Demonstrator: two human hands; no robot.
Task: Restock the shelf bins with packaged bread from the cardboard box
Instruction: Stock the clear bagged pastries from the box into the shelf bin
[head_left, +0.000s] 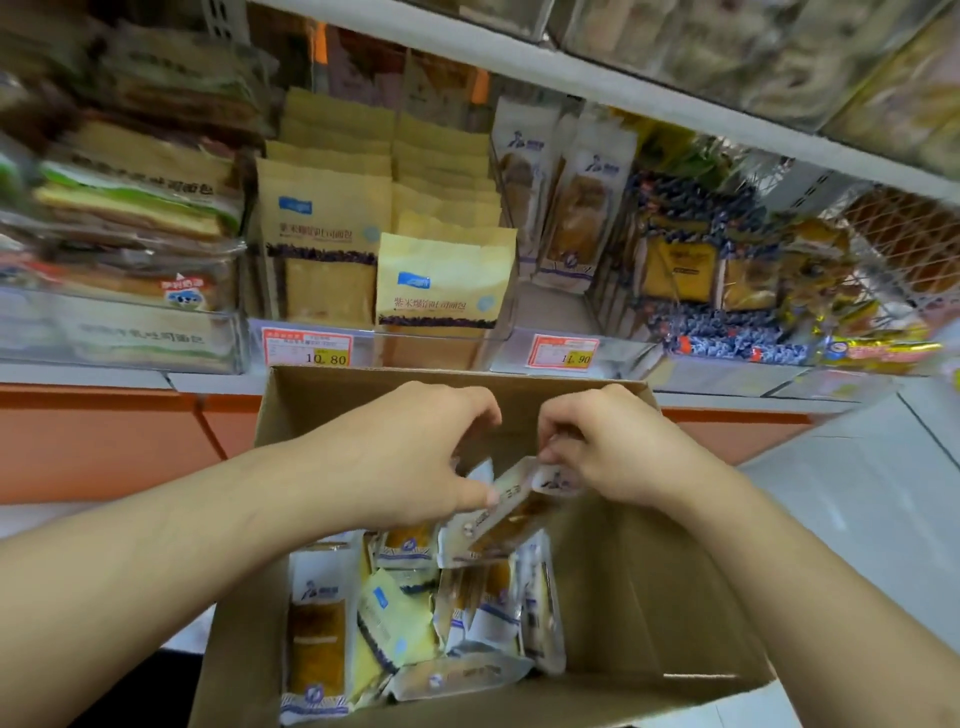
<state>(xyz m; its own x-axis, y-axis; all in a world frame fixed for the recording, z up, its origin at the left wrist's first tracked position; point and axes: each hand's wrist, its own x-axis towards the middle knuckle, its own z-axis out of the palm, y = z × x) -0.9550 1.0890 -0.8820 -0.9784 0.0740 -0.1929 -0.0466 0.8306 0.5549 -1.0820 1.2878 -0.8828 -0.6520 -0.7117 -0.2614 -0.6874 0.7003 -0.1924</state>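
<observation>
I have both hands over the open cardboard box (649, 597), which sits just below the shelf edge; my right hand (618, 447) pinches the top seam of a bread packet (511, 519) with clear-and-white wrapping, and my left hand (415, 457) has its fingers curled round the same packet's left side, thumb against its face, so both are clamped on one packet, tilted and lifted a little above the rest; the remaining packets (415, 623) lie jumbled in the near-left part of the box, some upright, some flat, with one yellow packet (395, 618) among them.

What I would worry about: the right hand's pinch is only on the thin seam, and if the left lets go early the packet could swing and slip back into the box, or the seam could tear; the wrapping looks slick.

The matching bin (563, 228), far and slightly right, behind the 11.90 price tag (563, 353), already holds upright packets of this kind; pushing one in carelessly could topple them or crush the bread.

Next to it on the left stands the bin of tan packets (384, 234); I could drop the packet into that one by mistake; the frame is blurred, so I cannot read labels well enough to be sure.
</observation>
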